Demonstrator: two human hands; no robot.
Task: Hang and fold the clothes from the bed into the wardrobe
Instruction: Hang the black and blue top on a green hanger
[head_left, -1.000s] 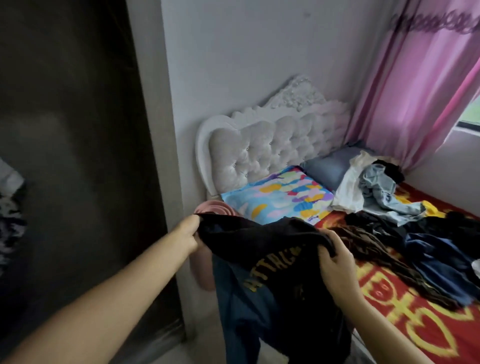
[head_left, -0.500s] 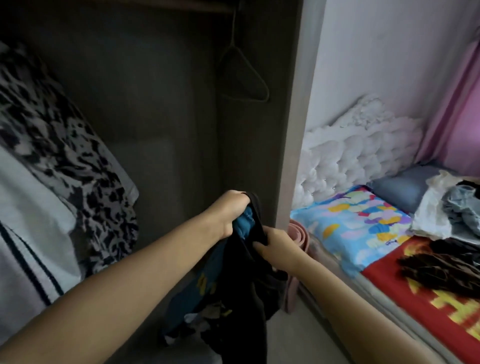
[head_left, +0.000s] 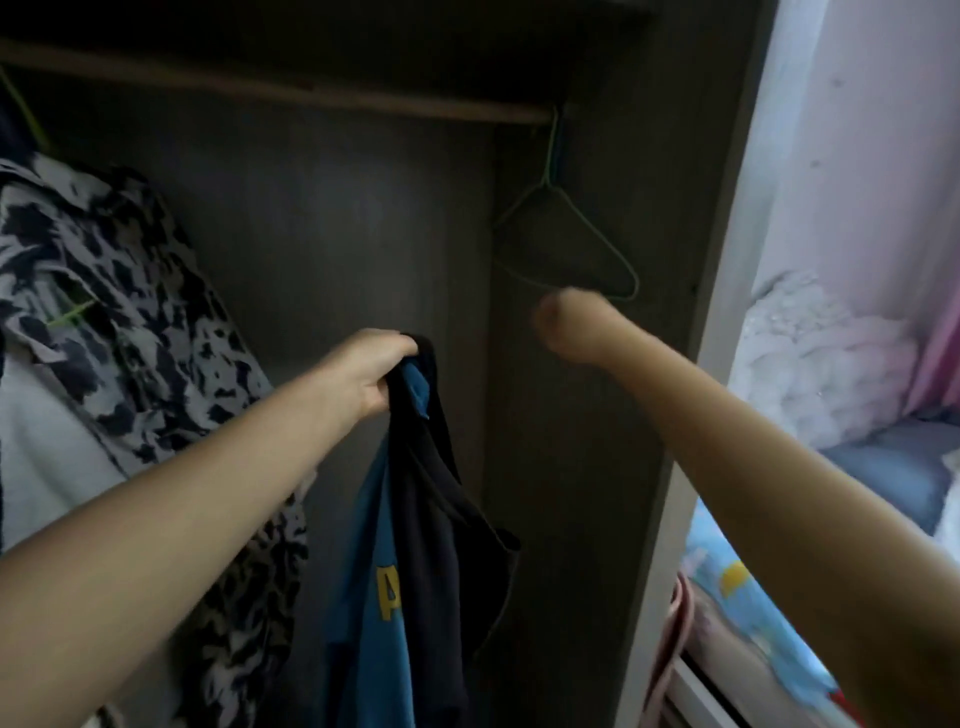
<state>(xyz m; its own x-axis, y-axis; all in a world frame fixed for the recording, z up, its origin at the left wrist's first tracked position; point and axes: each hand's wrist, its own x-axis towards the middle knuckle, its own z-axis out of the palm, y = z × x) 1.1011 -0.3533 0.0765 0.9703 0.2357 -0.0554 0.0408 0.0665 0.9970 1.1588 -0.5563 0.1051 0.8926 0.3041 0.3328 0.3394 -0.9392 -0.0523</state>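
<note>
In the head view, the left hand (head_left: 371, 371) kept a closed grip on the bunched top edge of a dark garment (head_left: 441, 499) together with a blue garment (head_left: 371, 587) bearing yellow print, both dangling straight below that grip inside the open wardrobe (head_left: 363, 234); holding them high and gathered in one fist seemingly kept the cloth off the wardrobe floor and left the other hand free. The right hand (head_left: 569, 325) was stretched up and to the right of the left grip, just below the lower bar of an empty green wire hanger (head_left: 566, 244); it was blurred, and whether its grip was closed, or touching the wire at all, could not be told. That hanger hung from the wooden rail (head_left: 291, 96) above both hands, at the rail's far right end against the side panel, probably parked there as a spare within easy reach. To the left of the left grip a black-and-white patterned garment (head_left: 135, 291) already hung on another green hanger, so the hanging work looked partly done. Right of the right arm, beyond the wardrobe's edge, lay the bed (head_left: 769, 623) with its colourful pillow.
</note>
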